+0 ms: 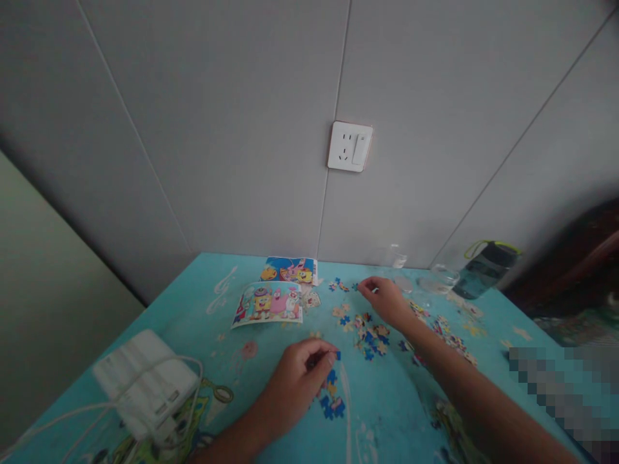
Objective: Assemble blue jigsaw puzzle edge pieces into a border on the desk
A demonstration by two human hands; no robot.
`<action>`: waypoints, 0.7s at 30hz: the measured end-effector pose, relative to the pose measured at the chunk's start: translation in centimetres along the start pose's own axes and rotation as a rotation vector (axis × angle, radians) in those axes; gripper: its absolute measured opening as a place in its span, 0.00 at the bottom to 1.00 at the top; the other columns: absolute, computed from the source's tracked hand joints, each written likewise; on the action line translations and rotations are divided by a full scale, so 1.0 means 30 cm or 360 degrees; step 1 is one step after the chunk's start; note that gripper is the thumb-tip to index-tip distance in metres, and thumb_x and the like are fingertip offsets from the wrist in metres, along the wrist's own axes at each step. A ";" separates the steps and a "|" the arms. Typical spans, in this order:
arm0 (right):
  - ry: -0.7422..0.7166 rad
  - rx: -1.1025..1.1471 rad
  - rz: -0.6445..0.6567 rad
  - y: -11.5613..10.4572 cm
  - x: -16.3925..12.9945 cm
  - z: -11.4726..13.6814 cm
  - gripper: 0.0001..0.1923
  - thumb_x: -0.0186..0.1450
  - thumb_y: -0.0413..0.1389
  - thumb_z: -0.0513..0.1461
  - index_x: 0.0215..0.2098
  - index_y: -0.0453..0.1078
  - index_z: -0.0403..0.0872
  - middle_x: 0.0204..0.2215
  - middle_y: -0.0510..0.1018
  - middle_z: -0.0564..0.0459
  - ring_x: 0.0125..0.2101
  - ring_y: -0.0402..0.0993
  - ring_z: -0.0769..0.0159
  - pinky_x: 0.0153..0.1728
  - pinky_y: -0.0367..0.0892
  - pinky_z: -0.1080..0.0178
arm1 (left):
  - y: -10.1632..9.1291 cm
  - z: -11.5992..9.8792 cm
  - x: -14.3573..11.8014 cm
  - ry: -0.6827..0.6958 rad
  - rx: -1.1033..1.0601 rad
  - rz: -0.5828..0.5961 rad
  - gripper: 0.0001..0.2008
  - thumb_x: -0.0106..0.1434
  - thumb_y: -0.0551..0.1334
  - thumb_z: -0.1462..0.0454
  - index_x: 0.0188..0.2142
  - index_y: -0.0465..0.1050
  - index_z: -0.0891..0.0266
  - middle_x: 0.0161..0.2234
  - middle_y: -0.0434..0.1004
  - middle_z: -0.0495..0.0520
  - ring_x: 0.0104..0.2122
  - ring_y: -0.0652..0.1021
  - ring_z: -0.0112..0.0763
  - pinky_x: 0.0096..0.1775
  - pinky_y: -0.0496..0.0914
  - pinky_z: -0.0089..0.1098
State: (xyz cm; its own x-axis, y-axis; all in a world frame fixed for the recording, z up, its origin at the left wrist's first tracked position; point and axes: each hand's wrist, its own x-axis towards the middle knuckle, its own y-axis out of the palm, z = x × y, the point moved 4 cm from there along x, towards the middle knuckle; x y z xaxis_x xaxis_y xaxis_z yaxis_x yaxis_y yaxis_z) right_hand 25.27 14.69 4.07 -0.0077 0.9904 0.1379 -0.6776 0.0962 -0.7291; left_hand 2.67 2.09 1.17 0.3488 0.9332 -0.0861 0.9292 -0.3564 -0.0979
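My left hand (300,372) is closed in a pinch on a small blue puzzle piece (338,355), held over the near middle of the table. Just below it lie joined and loose blue and yellow puzzle pieces (333,406), partly covered by the fingers. Farther back, my right hand (385,303) has its fingertips pinched at a blue-green puzzle piece (355,287). A few pieces (338,284) rest to the left of those fingertips. Between the hands is a heap of mixed pieces (372,338), and more pieces (447,335) lie beyond my right forearm.
Two cartoon picture cards (268,303) (307,265) lie at the back left. A white power strip (145,380) with cables occupies the near left. Clear containers (438,279) and a dark bottle (486,269) are at the back right, by the grey wall (251,161).
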 end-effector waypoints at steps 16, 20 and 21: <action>0.0174 -0.0435 0.0013 0.048 0.205 -0.065 0.15 0.63 0.58 0.43 0.34 0.82 0.40 0.26 0.81 0.45 0.30 0.78 0.58 0.30 0.63 0.63 | 0.003 0.036 0.020 0.0021 -0.0158 0.0021 0.17 0.68 0.57 0.52 0.38 0.73 0.64 0.21 0.71 0.47 0.20 0.70 0.24 0.23 0.62 0.25; 0.0193 -0.0478 -0.0038 0.018 0.177 -0.045 0.13 0.61 0.60 0.43 0.35 0.81 0.41 0.29 0.82 0.42 0.33 0.78 0.56 0.34 0.65 0.62 | -0.005 0.020 0.032 0.0032 -0.0266 -0.0001 0.18 0.67 0.57 0.51 0.35 0.72 0.65 0.21 0.73 0.48 0.19 0.71 0.25 0.23 0.64 0.25; 0.0182 -0.0476 -0.0061 0.011 0.164 -0.030 0.14 0.61 0.60 0.44 0.37 0.80 0.41 0.32 0.82 0.41 0.35 0.78 0.56 0.35 0.65 0.61 | -0.008 0.015 0.033 0.0022 -0.0298 -0.0019 0.18 0.66 0.58 0.51 0.35 0.72 0.65 0.20 0.73 0.49 0.19 0.72 0.25 0.23 0.65 0.26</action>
State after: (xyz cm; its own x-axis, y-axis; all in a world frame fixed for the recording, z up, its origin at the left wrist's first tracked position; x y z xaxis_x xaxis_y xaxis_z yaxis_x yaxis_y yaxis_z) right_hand 25.67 19.68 3.91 0.1077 0.9886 0.1051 -0.4294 0.1416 -0.8920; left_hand 2.74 3.07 0.65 0.3384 0.9382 -0.0725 0.9392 -0.3319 0.0878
